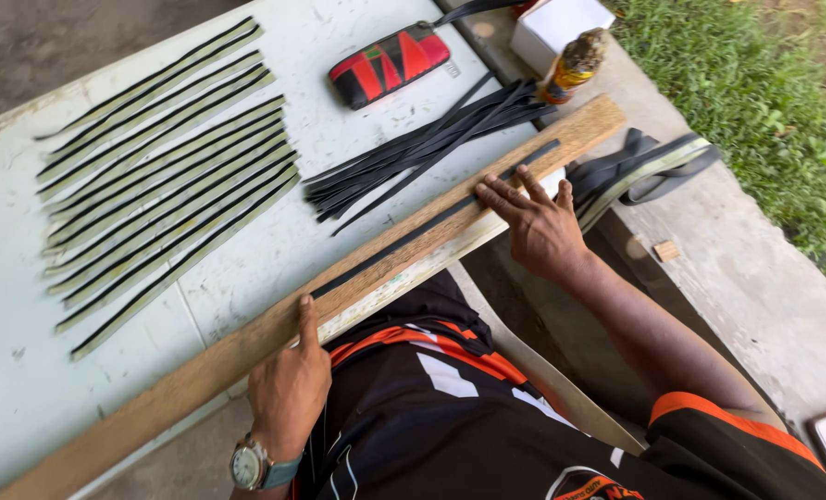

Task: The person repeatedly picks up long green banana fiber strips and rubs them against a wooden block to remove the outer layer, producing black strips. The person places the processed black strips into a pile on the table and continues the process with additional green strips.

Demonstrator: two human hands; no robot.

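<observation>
A long wooden plank (246,347) lies along the near edge of a white table (246,268). A thin black strip (431,222) lies lengthwise on the plank. My left hand (288,384), with a wristwatch, presses its thumb down near the strip's near end. My right hand (538,222) rests flat with spread fingers on the plank, its fingertips on the strip further along. Neither hand grips anything.
A row of several pale-backed black strips (167,176) is laid out on the table's left. A loose bundle of black strips (422,143) lies in the middle. A red and black pouch (390,63), a small bottle (572,65) and a white box (559,26) stand at the far end. Grass borders the concrete at right.
</observation>
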